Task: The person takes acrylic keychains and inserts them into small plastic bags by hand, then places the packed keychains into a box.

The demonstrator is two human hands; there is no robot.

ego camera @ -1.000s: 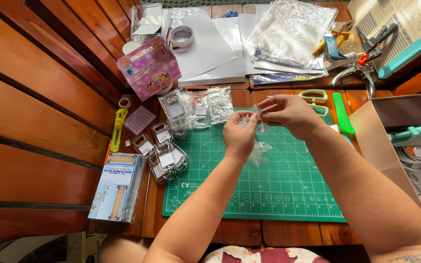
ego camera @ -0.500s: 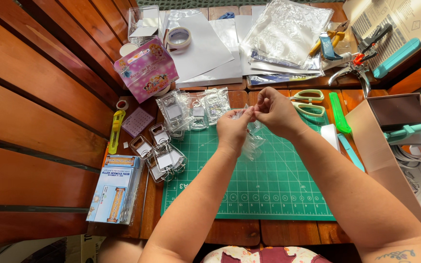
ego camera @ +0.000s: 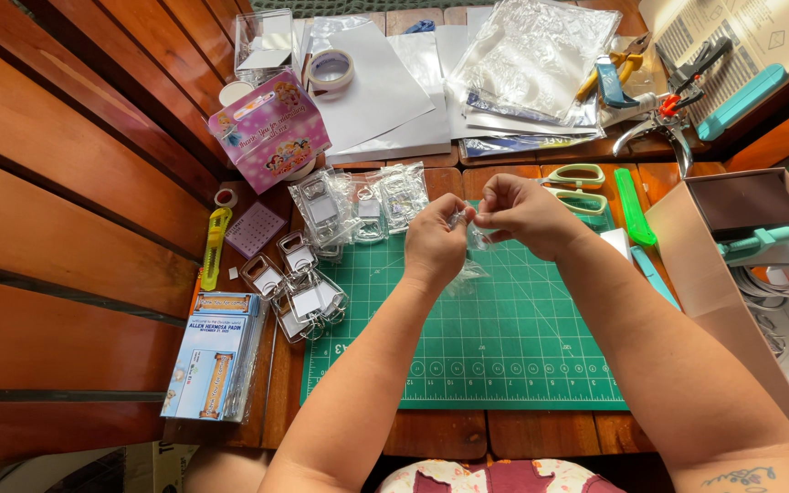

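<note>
Our fingertips [ego camera: 466,215] meet in the middle, pinched from both sides on a small clear plastic packet [ego camera: 477,239] held just above the green cutting mat [ego camera: 504,338]. Our left hand [ego camera: 436,245] is curled, its thumb and forefinger closed on the packet's upper edge; our right hand [ego camera: 524,212] grips the same edge from the other side, knuckles raised. Part of the packet hangs below our hands over the mat's upper part. What lies inside the packet is too small and glossy for us to tell, though it may be a little metal piece.

Left of our hands, a cluster of bagged keychains [ego camera: 358,203] rests at the mat's top left corner, with loose square keychain frames [ego camera: 299,288] just below. A pink printed box [ego camera: 271,132] stands behind them, near a roll of tape [ego camera: 331,68]. A yellow utility knife [ego camera: 215,246] lies by the bench, and a stack of printed cards [ego camera: 212,356] sits at the mat's lower left. Green-handled scissors [ego camera: 575,187] lie just right of our right hand.
</note>
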